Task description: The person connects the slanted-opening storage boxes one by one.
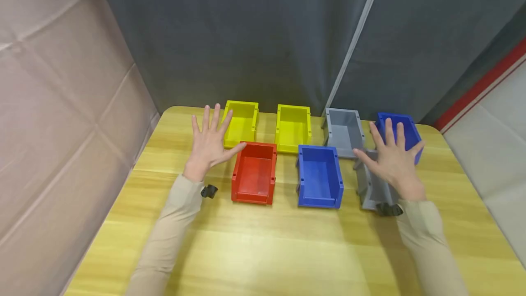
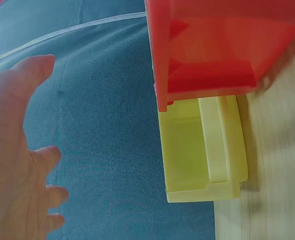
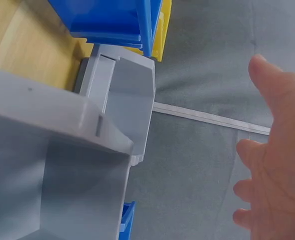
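With fingers spread and nothing held, my left hand hovers beside the red bin and overlaps the edge of the left yellow bin in the head view. My right hand, also spread and holding nothing, is over the front gray bin and partly covers the back blue bin. In the left wrist view, the left hand shows apart from the red bin and a yellow bin. The right wrist view has the right hand apart from the gray bin.
Between the hands stand a second yellow bin, the back gray bin and the front blue bin. All rest on a wooden table. A dark curtain hangs behind it, with pale walls at the sides.
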Motion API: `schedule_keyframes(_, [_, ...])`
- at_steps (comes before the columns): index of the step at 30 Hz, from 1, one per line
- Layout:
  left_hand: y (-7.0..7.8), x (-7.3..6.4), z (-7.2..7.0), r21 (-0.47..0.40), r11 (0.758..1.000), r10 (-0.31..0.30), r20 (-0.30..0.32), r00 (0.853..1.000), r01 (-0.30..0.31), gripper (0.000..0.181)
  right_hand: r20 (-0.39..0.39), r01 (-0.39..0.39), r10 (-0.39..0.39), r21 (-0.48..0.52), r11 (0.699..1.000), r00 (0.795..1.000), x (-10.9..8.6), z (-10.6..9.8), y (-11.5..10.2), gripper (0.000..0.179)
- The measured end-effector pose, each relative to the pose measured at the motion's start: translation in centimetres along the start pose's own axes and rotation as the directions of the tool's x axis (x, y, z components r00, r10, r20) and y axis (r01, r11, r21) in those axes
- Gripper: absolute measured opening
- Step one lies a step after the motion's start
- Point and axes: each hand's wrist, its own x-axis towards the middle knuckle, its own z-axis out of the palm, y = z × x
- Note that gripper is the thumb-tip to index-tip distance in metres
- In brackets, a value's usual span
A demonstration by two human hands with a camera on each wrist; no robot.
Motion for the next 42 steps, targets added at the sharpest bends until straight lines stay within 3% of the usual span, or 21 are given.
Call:
schedule_keyframes(12, [0.0, 0.1, 0.3, 0.012, 1.0, -0.013, 0.017, 1.0, 0.012, 0.09, 0.032, 0.018, -0.02, 0.046, 0.999, 0.999, 0.3, 0.8, -0.3, 0.083])
schedule_keyframes(16, [-0.2, -0.1, 0.6, -0.032, 0.999, -0.004, 0.006, 1.0, 0.005, 0.089, 0.045, 0.044, -0.048, 0.093, 0.995, 0.998, 0.4, 1.1, -0.7, 0.081])
schedule_keyframes(20, [-0.6, -0.3, 1.0, -0.155, 0.987, 0.046, -0.025, 0.999, -0.049, 0.082, -0.026, 0.126, -0.123, 0.204, 0.971, 0.992, 0.5, 1.6, -1.3, 0.076])
schedule_keyframes(23, [-0.9, -0.5, 1.6, -0.266, 0.958, 0.102, -0.044, 0.994, -0.11, 0.074, -0.103, 0.184, -0.161, 0.282, 0.942, 0.981, 0.4, 2.2, -2.0, 0.066])
schedule_keyframes(26, [-0.9, -0.8, 2.1, -0.356, 0.925, 0.129, -0.042, 0.991, -0.136, 0.068, -0.137, 0.185, -0.148, 0.319, 0.93, 0.98, 0.1, 2.7, -2.8, 0.057])
schedule_keyframes(31, [-0.7, -1.6, 3.0, -0.459, 0.881, 0.122, -0.013, 0.992, -0.115, 0.061, -0.15, 0.18, -0.133, 0.363, 0.914, 0.98, -0.3, 3.9, -3.8, 0.049])
schedule_keyframes(33, [-0.6, -1.9, 3.4, -0.504, 0.858, 0.118, 0.003, 0.993, -0.1, 0.06, -0.117, 0.158, -0.121, 0.39, 0.907, 0.986, -0.4, 4.3, -4.1, 0.048])
schedule_keyframes(38, [-0.3, -2.7, 4.4, -0.643, 0.762, 0.132, 0.036, 0.991, -0.078, 0.06, -0.014, 0.069, -0.07, 0.424, 0.903, 0.997, -0.7, 4.9, -4.8, 0.05])
schedule_keyframes(42, [-0.2, -3.2, 5.2, -0.735, 0.677, 0.131, 0.068, 0.989, -0.039, 0.059, 0.001, 0.051, -0.057, 0.426, 0.903, 0.998, -0.7, 5.2, -5.3, 0.048])
